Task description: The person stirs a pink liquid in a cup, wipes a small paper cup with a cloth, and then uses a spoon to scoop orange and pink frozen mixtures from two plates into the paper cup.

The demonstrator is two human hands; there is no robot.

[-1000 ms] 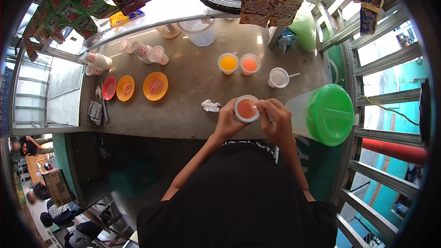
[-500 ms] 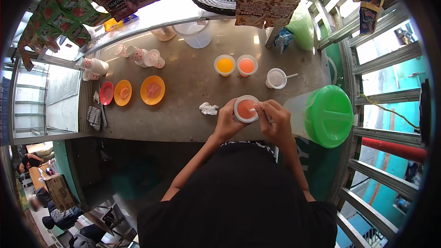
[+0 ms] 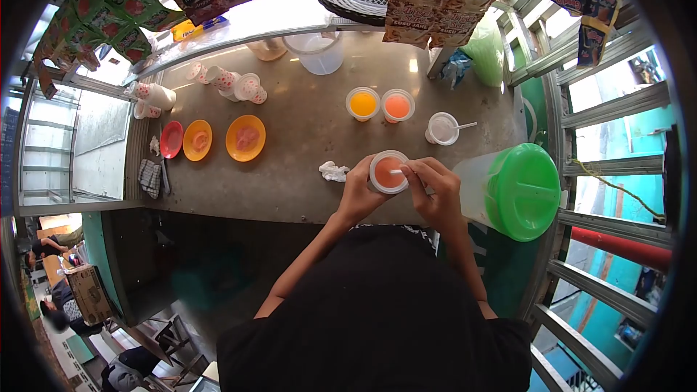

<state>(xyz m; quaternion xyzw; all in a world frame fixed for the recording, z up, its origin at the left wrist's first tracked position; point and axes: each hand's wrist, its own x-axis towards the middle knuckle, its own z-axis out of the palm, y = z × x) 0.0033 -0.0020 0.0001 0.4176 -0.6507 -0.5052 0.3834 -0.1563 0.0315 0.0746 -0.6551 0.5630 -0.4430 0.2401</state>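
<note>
My left hand [image 3: 359, 192] is wrapped round a clear plastic cup [image 3: 387, 183] of orange-pink drink at the counter's front edge. Pinched in my right hand [image 3: 435, 189] is a white spoon [image 3: 396, 171], its lower end in the drink. Farther back stand a cup of yellow-orange drink [image 3: 362, 104] and a cup of pink-orange drink [image 3: 397, 106], side by side. Right of them is a cup of whitish contents [image 3: 441, 129] with a white spoon handle sticking out. A crumpled white tissue [image 3: 334, 171] lies left of my left hand.
A large container with a green lid [image 3: 526, 192] stands close to my right. Leftward on the counter [image 3: 290, 189] are orange plates [image 3: 245, 138], a red plate [image 3: 172, 139] and several stacked paper cups [image 3: 231, 84]. A clear bucket [image 3: 319, 54] stands behind; sachets [image 3: 446, 0] hang overhead.
The view has shifted slightly, so the counter things appear a little to the right. Both hands keep hold of the cup and spoon, nearly in place.
</note>
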